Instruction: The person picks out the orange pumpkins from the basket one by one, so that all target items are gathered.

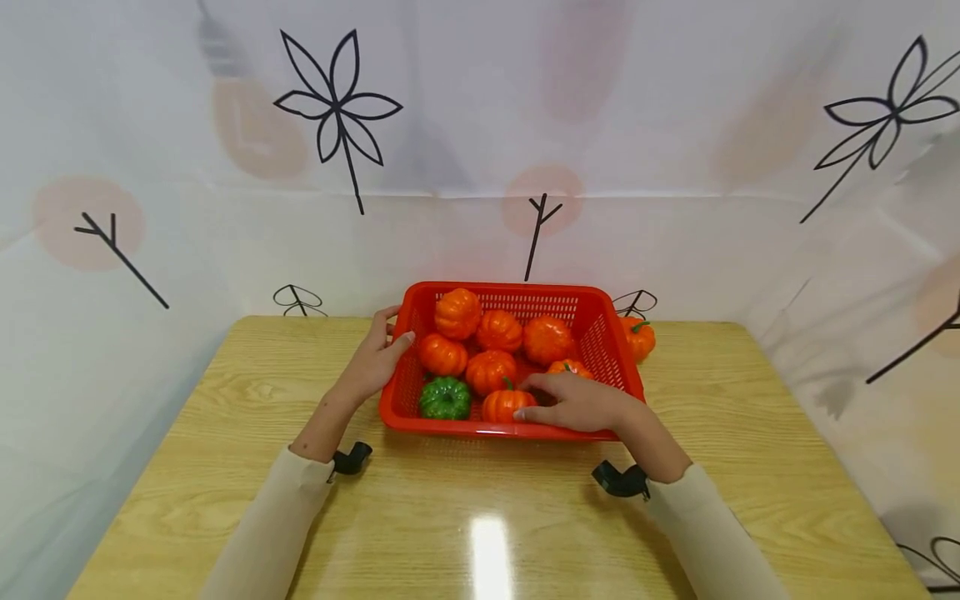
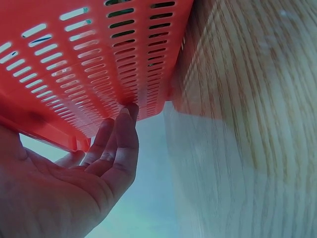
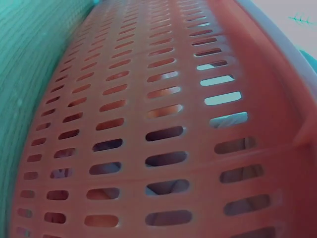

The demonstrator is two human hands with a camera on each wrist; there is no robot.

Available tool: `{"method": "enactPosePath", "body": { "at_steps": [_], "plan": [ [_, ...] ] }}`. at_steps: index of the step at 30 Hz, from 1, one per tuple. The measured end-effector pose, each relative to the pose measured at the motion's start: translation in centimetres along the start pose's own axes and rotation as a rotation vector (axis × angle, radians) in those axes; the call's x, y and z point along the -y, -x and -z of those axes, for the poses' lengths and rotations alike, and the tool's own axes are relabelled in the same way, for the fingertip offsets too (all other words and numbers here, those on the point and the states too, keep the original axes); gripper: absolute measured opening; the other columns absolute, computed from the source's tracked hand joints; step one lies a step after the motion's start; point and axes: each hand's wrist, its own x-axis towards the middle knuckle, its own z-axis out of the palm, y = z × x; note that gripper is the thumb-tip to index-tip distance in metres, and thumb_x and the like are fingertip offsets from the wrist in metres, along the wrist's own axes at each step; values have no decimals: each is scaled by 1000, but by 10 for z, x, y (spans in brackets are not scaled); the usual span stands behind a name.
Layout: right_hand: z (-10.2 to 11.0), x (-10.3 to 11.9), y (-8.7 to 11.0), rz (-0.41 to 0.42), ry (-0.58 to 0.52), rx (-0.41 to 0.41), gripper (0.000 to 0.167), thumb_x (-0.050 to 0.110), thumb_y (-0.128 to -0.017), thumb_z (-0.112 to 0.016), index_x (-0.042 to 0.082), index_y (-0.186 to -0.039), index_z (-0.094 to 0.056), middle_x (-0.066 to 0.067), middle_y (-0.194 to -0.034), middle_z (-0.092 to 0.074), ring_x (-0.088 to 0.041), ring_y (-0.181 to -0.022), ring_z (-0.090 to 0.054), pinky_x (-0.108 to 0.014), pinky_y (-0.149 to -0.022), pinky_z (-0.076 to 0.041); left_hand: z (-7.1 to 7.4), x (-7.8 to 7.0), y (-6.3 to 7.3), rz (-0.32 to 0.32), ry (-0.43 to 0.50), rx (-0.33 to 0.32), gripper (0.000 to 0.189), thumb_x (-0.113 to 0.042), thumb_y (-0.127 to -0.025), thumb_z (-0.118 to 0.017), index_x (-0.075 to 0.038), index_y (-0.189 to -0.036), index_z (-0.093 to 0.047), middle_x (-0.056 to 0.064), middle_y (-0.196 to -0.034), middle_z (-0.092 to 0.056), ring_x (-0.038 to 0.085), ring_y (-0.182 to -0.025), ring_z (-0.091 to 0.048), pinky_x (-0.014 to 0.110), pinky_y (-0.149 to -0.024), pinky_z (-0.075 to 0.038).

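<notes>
A red plastic basket (image 1: 517,288) with slotted walls holds several orange toy pumpkins and one green pumpkin (image 1: 446,398). My left hand (image 1: 375,357) grips the basket's left side, thumb over the rim and fingers on the outer wall; the left wrist view shows those fingers (image 2: 126,141) against the slots. Reaching over the front right rim, my right hand (image 1: 585,403) has thumb and fingers about the right side of an orange pumpkin (image 1: 504,406) at the front. Behind its knuckles another orange pumpkin (image 1: 567,367) is partly covered. The basket wall (image 3: 133,119) hides this hand in the right wrist view.
The basket stands on a wood-grain table (image 1: 420,508), towards its far edge. Outside its right wall sits another orange pumpkin (image 1: 638,337), partly hidden by the basket. A pale cloth with printed plants (image 1: 450,242) hangs behind the table and along its sides.
</notes>
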Motion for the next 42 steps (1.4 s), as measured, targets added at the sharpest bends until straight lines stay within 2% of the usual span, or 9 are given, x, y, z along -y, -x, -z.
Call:
{"method": "enactPosePath", "body": {
  "at_steps": [4,10,14,24,31,42],
  "plan": [
    [2,0,-2,22,-10,-2,42,46,-101,-71,12,-124,-65,5,-92,-64,-14,-82,-57,-31,-73,-48,0,-1,-1,-8,9,3,65,-29,-113,-50,-12,-167,-19,22,-134,-49,37,-110,-65,47,-89,-64],
    [2,-1,-1,-2,-52,8,36,41,-101,-71,14,-124,-63,4,-91,-62,-16,-84,-57,-31,-73,-47,0,-3,0,-8,11,3,64,-28,-113,-49,-11,-167,-19,22,-132,-49,36,-107,-65,46,-88,-65],
    [2,-1,-1,3,-32,15,34,38,-102,-68,13,-125,-60,4,-89,-60,-15,-82,-56,-31,-72,-45,0,-2,0,-5,10,-1,64,-28,-113,-49,-11,-167,-19,22,-133,-49,37,-108,-65,46,-88,-64],
    [2,-2,2,80,56,-83,34,35,-99,-71,14,-124,-63,8,-98,-64,-14,-88,-58,-31,-78,-50,-1,1,-2,0,-5,0,65,-29,-113,-49,-11,-167,-19,21,-131,-50,35,-107,-65,45,-89,-64],
    [9,1,7,115,78,-128,36,30,-96,-75,15,-126,-64,8,-109,-65,-16,-94,-59,-37,-85,-54,0,0,-1,6,-6,-6,65,-30,-113,-49,-12,-167,-20,21,-131,-50,36,-108,-65,47,-90,-64],
    [27,-4,27,139,1,-254,44,21,-88,-85,19,-127,-65,9,-125,-66,-16,-109,-64,-45,-94,-59,0,0,-1,-1,7,-6,65,-29,-112,-50,-12,-167,-20,21,-130,-50,35,-106,-66,44,-85,-65]
  ]
}}
